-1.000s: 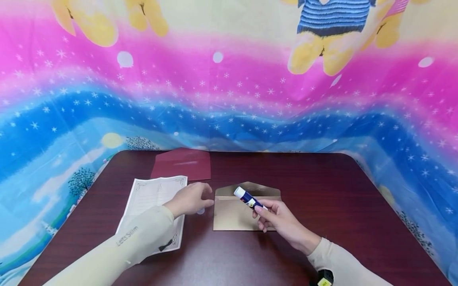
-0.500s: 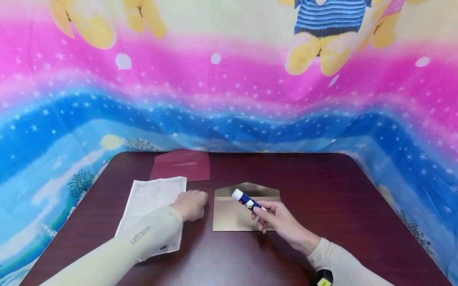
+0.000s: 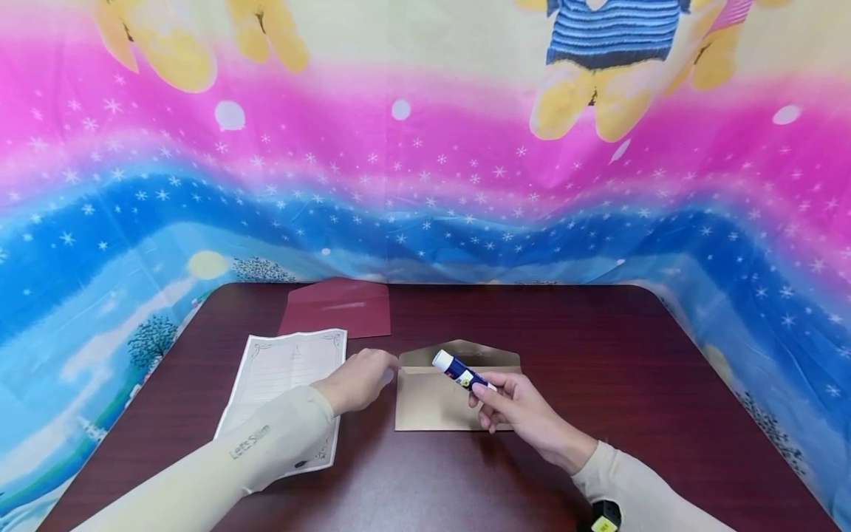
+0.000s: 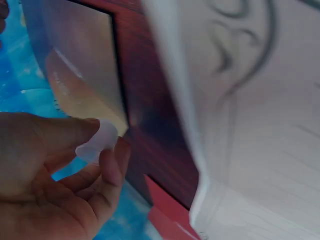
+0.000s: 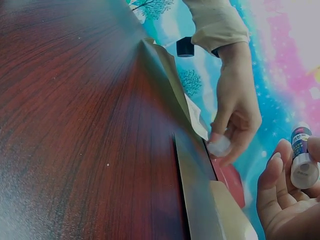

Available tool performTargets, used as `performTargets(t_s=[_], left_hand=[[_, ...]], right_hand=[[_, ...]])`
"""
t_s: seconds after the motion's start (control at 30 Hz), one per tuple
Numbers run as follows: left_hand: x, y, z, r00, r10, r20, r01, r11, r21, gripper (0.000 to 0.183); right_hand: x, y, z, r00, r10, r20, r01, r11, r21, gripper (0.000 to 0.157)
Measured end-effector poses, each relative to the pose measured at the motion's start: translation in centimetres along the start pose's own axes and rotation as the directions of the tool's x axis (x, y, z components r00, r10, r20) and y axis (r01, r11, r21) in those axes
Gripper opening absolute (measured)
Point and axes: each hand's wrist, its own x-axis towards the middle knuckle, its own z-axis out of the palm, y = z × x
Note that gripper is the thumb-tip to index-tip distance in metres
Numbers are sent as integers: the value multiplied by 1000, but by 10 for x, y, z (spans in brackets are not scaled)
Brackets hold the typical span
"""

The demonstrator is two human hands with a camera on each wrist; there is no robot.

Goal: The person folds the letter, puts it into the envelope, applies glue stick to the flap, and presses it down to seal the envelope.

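Glue stick [image 3: 463, 372] in the right hand [image 3: 525, 414], cap [image 4: 101, 141] in the left hand [image 3: 359, 380]

The glue stick is held in the air over the gold envelope [image 3: 428, 403], tilted, its white end up and toward the person's left. The right hand grips its lower part, thumb on one side and curled fingers on the other, closed to the width of the barrel.

The left hand pinches the small translucent cap between thumb and fingertips, closed only as far as the cap allows. This hand is near the left edge of the gold envelope, well apart from the glue stick; the head view does not settle whether a fingertip meets the envelope's corner.

The gold envelope lies with its flap opened to the far side. To its left is the paper [image 3: 286, 377], printed with lines and scrolled corners, partly hidden by the left sleeve [image 3: 266, 443]. Beyond the paper lies the red envelope [image 3: 342, 310], its near edge partly covered by the paper in the head view.

All of these lie on the dark red-brown table [image 3: 598, 340]. A black device [image 3: 605, 515] sits at the right sleeve [image 3: 631, 484]. Behind hangs a pink and blue cloth [image 3: 399, 177] with snowflakes.
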Motion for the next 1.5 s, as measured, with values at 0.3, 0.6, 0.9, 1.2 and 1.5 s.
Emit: performTargets(t_s=[0.3, 0.6, 0.9, 1.2, 1.5], left_hand=[[-4, 14, -7, 997, -5, -77, -1, 997, -73, 16], [-9, 29, -14, 990, -43, -134, 3, 959, -284, 33], [-12, 39, -16, 991, -50, -127, -6, 914, -407, 17], [-17, 42, -17, 990, -96, -100, 10, 772, -636, 18], [-22, 43, -13, 998, 27, -60, -65, 574, -816, 24]], right_hand=[[-6, -3, -3, 1000, -18, -11, 18, 1000, -9, 42], [-11, -8, -4, 998, -57, -18, 57, 998, -27, 37], [-16, -8, -4, 991, -135, -16, 134, 990, -51, 33], [-21, -13, -4, 990, -141, -19, 140, 988, -71, 36], [-22, -16, 0, 967, -252, -34, 246, 962, -118, 34]])
